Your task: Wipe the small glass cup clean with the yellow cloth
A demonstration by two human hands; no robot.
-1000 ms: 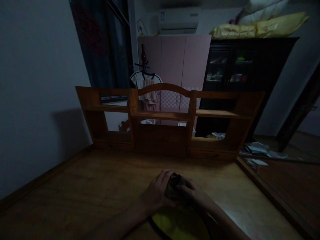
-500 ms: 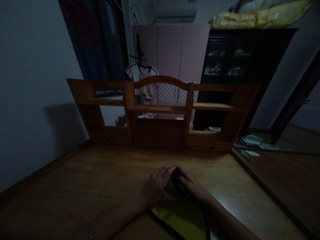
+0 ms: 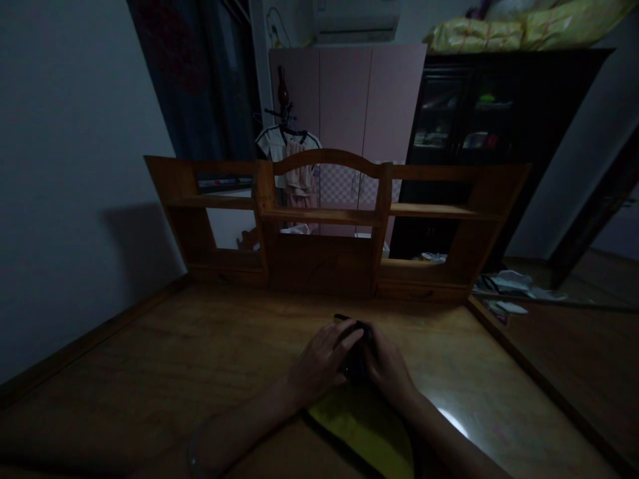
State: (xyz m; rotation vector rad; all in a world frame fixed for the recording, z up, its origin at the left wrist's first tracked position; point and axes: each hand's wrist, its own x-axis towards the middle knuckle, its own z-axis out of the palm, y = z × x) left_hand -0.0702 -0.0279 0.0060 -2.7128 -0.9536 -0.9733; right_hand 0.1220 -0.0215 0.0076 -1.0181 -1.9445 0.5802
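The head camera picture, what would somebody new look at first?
Probably the left hand and right hand, low in the middle, close together around a dark object too dim to name. Just below them, a yellow piece with a dark edge stands out. Farther back, a pink wardrobe rises behind the wooden shelf unit.

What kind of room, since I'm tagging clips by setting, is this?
Probably a bedroom in a home: a pink wardrobe, hanging clothes and a dark cabinet with glass doors stand beyond the wooden shelf unit.
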